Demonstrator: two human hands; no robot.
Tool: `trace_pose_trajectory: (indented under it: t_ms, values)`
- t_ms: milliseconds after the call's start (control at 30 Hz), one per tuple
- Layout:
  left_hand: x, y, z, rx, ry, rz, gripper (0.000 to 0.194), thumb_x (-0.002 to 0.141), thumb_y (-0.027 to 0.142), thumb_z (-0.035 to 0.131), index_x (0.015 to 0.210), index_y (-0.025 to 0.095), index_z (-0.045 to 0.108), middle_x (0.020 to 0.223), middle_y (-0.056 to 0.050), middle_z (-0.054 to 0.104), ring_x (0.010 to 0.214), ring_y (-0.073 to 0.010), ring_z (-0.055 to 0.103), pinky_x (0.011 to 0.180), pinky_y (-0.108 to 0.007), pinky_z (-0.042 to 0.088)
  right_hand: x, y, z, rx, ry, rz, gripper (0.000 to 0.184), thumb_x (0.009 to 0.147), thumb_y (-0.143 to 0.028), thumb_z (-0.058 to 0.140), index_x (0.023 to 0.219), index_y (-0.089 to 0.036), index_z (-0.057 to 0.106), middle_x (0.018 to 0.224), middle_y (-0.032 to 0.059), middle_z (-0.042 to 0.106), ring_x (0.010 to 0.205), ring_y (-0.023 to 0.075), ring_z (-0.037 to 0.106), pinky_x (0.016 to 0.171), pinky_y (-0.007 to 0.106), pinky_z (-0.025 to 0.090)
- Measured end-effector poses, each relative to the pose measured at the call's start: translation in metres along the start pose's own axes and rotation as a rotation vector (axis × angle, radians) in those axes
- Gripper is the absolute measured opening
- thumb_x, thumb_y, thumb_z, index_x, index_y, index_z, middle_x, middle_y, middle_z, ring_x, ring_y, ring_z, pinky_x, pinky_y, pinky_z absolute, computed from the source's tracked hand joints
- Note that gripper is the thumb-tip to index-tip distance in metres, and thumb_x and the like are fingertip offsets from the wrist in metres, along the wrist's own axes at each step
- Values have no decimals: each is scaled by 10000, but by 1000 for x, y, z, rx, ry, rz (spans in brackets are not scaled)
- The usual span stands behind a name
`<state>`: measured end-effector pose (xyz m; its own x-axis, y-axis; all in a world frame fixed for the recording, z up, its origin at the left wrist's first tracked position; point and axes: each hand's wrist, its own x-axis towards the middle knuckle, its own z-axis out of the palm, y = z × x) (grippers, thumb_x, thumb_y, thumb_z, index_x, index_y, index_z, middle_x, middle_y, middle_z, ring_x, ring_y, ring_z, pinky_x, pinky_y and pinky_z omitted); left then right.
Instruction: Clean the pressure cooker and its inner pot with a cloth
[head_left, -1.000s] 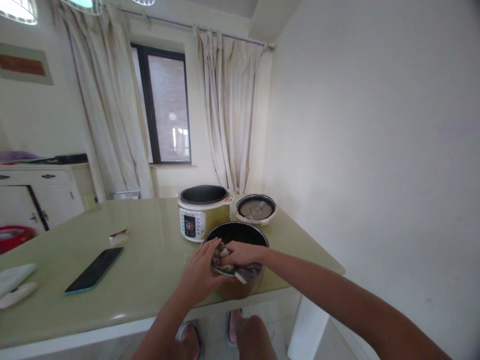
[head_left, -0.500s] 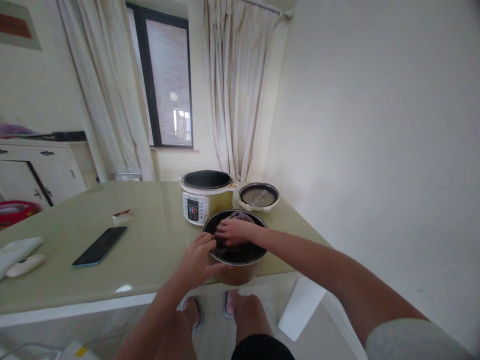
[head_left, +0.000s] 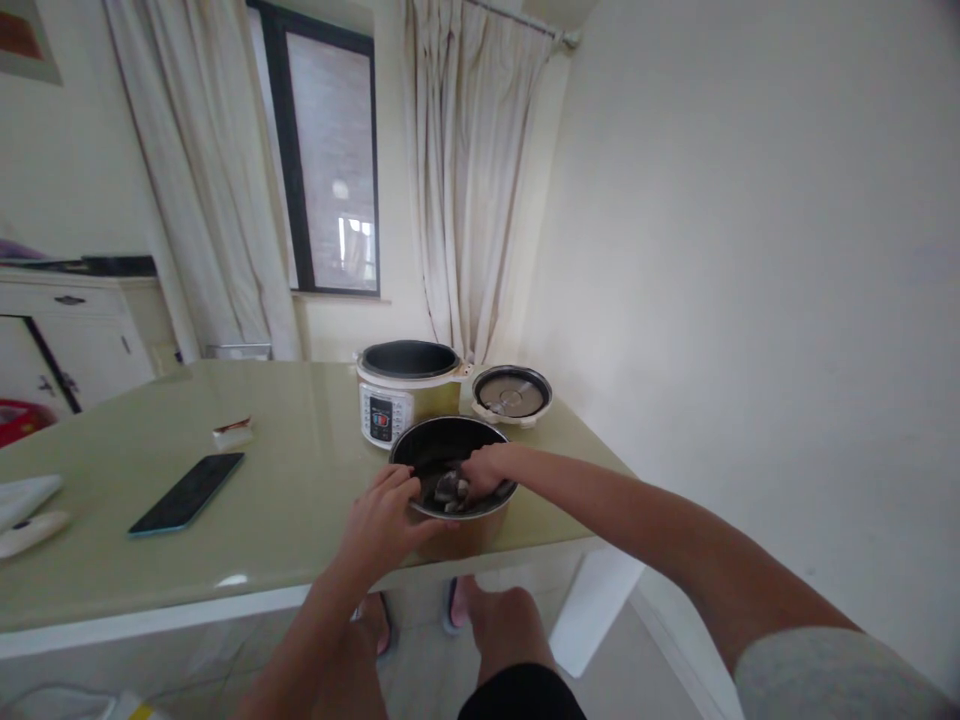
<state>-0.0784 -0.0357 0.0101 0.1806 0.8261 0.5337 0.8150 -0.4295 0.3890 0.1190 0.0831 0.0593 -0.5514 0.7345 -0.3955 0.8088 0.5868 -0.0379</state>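
Note:
A dark-lined inner pot [head_left: 450, 432] stands near the front edge of the table. My left hand [head_left: 386, 515] is closed over its left rim, fingers over the edge and thumb along the near outer side. Inside the pot, my right hand [head_left: 486, 470] presses a crumpled greyish cloth [head_left: 451, 488] against the inner surface; its fingertips are partly hidden. Just behind the pot is a white pressure cooker [head_left: 386, 415] with a button panel and an open dark top. Its round lid [head_left: 513, 393] lies underside up to the right.
On the green table [head_left: 300, 430] a phone [head_left: 187, 494] lies to the left, with a small packet [head_left: 233, 432] behind it. White objects [head_left: 30, 535] sit at the far left edge. A wall [head_left: 735, 280] borders the right side.
My right hand has moved the cloth from the far side of the pot to the near side and lower inside. My left hand still holds the rim.

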Motion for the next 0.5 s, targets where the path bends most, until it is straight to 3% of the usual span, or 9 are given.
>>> trace_pose_trajectory:
  t_ms: [100,200,267,333,400,500]
  values:
    - [2,1,1,-53,21,-2,475,750,622,835,980,234,688,1273,-123,705,1264,-364,636,1025,-496,550,-2,-16,-9,88,-155,-90,344,853,-427,744,1015,-133,817,979,120,791,948,293,754,877,377,562]
    - [3,-1,3,-84,54,21,724,758,552,844,1374,248,615,1521,-143,582,1358,-361,596,1088,-506,526,-8,-29,-16,253,-51,-272,410,978,-440,613,1292,-205,733,1257,49,756,1108,211,715,949,282,525]
    - [5,-6,2,-80,38,45,828,769,532,837,1494,256,545,1596,-149,523,1411,-358,561,1124,-506,504,-15,-29,-20,350,59,-363,483,1009,-507,578,1401,-235,653,1360,49,713,1180,214,683,999,294,502]
    - [9,-12,-2,-49,-20,63,870,730,579,854,1487,254,572,1578,-157,552,1411,-371,564,1166,-529,461,-25,-21,-21,335,206,-319,574,1016,-609,535,1438,-228,615,1355,101,707,1190,266,674,1019,366,494]
    - [17,-17,-9,-8,-96,76,834,724,655,832,1431,259,633,1525,-154,612,1402,-382,572,1233,-577,358,-33,-5,-19,242,406,-184,601,1042,-646,450,1450,-230,598,1362,135,689,1231,300,646,1060,423,464]
    - [42,-15,-14,7,-248,123,568,931,653,600,1364,295,683,1432,-108,698,1357,-338,615,1266,-592,252,-37,22,-8,154,668,28,592,1030,-499,546,1537,-197,498,1511,179,561,1398,324,521,1176,461,358]
